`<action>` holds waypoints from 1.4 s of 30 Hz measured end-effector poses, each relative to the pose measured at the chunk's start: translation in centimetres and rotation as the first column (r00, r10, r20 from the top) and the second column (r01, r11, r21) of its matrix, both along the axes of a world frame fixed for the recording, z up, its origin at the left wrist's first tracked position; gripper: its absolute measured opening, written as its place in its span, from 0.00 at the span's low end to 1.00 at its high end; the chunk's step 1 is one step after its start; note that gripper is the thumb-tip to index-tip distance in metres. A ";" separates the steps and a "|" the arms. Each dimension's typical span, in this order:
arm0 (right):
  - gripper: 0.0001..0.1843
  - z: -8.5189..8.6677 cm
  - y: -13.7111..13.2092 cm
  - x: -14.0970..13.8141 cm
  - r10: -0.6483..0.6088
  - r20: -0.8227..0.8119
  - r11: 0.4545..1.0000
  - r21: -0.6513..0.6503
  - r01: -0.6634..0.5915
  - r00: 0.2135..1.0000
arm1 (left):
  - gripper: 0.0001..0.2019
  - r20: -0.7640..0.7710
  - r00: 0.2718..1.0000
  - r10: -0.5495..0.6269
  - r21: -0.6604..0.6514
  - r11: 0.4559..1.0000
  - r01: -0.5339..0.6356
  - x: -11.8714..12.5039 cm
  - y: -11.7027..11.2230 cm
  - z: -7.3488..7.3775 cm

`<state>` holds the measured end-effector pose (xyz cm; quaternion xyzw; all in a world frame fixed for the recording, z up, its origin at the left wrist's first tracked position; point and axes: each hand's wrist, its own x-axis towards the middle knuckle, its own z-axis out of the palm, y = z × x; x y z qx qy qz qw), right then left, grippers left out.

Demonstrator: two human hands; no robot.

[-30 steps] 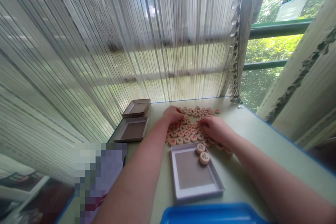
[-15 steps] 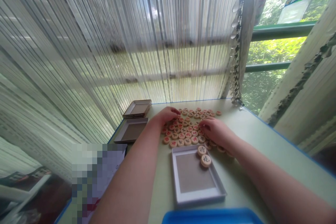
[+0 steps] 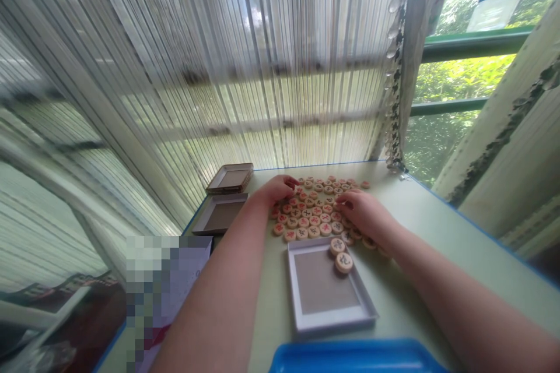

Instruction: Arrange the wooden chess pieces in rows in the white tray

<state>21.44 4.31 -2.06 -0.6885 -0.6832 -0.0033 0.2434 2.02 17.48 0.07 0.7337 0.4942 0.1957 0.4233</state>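
Many round wooden Chinese chess pieces, marked in red or black characters, lie spread on the pale green table. At their far left edge, my left hand has its fingers bent and closed around a piece, mostly hidden by the fingertips. My right hand is low over the right side of the spread, thumb and fingers pinched at another piece that is partly covered. Some pieces lie under and beside the right wrist. Nearer me, a shallow open box has two black-marked pieces at its upper right corner.
Along the table's left side are another shallow box lid, a stack of flat boxes and a partly blurred printed sheet. A blue plastic object is at the near edge. A striped curtain hangs behind the table.
The camera view has shifted slightly. My right hand has moved a little to the right, while my left hand has barely shifted. The two pieces on the box corner stay put.
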 end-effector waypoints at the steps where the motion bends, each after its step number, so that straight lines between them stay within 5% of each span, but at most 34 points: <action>1: 0.09 0.0 0.0 0.0 -0.007 -0.003 1.000 -0.002 0.007 1.000 | 0.20 0.004 1.000 0.008 -0.001 1.000 -0.008 0.0 0.0 -0.1; 15: 0.11 0.5 -0.3 -0.1 -0.043 -0.025 0.999 0.028 0.043 0.999 | 0.16 -0.059 0.998 -0.021 0.121 0.992 0.028 0.4 0.9 -0.7; 20: 0.15 0.9 -0.6 1.4 -0.214 0.000 0.977 0.010 0.214 0.977 | 0.16 -0.103 0.994 -0.026 0.151 0.988 0.042 0.5 0.8 -0.7; 25: 0.16 0.3 -0.5 3.8 -0.402 0.128 0.897 -0.146 0.418 0.907 | 0.16 -0.112 0.994 -0.004 0.148 0.989 0.021 0.7 0.3 -0.4; 35: 0.15 0.4 -0.3 2.7 -0.293 0.059 0.951 -0.083 0.297 0.954 | 0.16 -0.171 0.983 0.073 0.133 0.990 -0.050 1.3 -0.5 0.3; 42: 0.13 0.4 -0.3 1.3 0.000 0.133 1.000 -0.003 0.001 0.991 | 0.15 -0.183 0.980 0.084 0.124 0.990 -0.062 1.5 -0.3 0.1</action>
